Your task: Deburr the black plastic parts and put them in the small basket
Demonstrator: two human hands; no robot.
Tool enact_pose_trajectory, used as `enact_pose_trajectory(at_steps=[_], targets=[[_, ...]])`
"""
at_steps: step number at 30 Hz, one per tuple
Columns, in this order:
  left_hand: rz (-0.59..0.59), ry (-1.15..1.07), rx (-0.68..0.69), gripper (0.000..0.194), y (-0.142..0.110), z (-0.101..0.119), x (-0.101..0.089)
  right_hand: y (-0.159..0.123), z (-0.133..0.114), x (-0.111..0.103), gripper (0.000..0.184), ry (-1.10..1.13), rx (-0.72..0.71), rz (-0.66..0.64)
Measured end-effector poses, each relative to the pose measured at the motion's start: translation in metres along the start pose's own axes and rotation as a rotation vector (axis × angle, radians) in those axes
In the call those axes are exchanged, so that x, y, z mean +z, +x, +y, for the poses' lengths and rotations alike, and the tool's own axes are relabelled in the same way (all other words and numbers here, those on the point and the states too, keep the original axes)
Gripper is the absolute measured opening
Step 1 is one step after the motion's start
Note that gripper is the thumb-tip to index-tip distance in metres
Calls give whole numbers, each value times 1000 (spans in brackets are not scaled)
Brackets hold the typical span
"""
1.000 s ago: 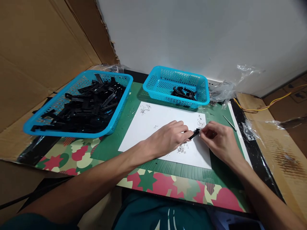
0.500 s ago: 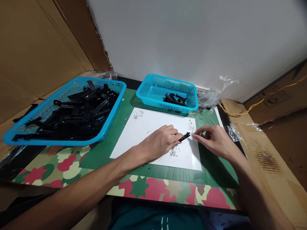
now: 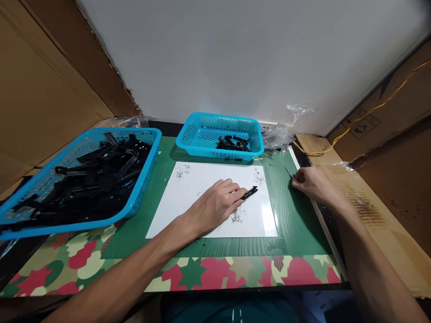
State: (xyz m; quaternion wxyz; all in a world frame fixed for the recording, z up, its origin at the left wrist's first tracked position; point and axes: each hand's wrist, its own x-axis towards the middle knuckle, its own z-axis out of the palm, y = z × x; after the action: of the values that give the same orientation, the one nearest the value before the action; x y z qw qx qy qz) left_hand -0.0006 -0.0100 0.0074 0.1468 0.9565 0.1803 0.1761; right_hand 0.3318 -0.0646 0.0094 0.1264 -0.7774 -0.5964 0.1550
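Observation:
My left hand [image 3: 224, 199] is closed around a slim black plastic part [image 3: 249, 193], whose end sticks out past the fingers over a white sheet [image 3: 168, 215]. At the right edge of the green mat, my right hand [image 3: 311, 181] pinches a thin metal pin-like tool [image 3: 288, 172]; its tip points away to the upper left. Small wire springs or clips [image 3: 237, 216] lie in a loose heap below my left hand. More such pieces [image 3: 182, 171] sit at the sheet's far left, and another cluster [image 3: 259, 178] at its far right.
A large blue basket [image 3: 126, 211] full of black plastic parts stands at the left. Behind the sheet is a smaller blue basket [image 3: 188, 150] with several black parts. Crumpled clear plastic [image 3: 279, 137] and a yellow cable [image 3: 332, 146] lie at the back right, beside cardboard [image 3: 357, 193].
My right hand has moved right, away from the black part, and its fingers are now at the thin metal tool. My left hand still holds the black part. The view has shifted slightly.

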Motion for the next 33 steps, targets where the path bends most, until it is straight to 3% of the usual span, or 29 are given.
enact_pose_trajectory(at_steps=[3, 6, 10, 16, 33], targets=[[-3, 1, -11, 23, 1, 1, -2, -8, -17, -1, 13, 519, -133, -162], [-14, -1, -21, 22, 2, 3, -3, -16, -42, 7, 20, 806, -301, -121], [-12, -5, -16, 22, 4, 4, -4, -21, -66, 25, 19, 760, -376, -64], [-9, 12, -3, 22, 3, 5, -4, -20, -69, 41, 27, 891, -289, -79], [-9, 46, 32, 22, 2, 2, 1, -27, -74, 40, 20, 776, -248, 15]])
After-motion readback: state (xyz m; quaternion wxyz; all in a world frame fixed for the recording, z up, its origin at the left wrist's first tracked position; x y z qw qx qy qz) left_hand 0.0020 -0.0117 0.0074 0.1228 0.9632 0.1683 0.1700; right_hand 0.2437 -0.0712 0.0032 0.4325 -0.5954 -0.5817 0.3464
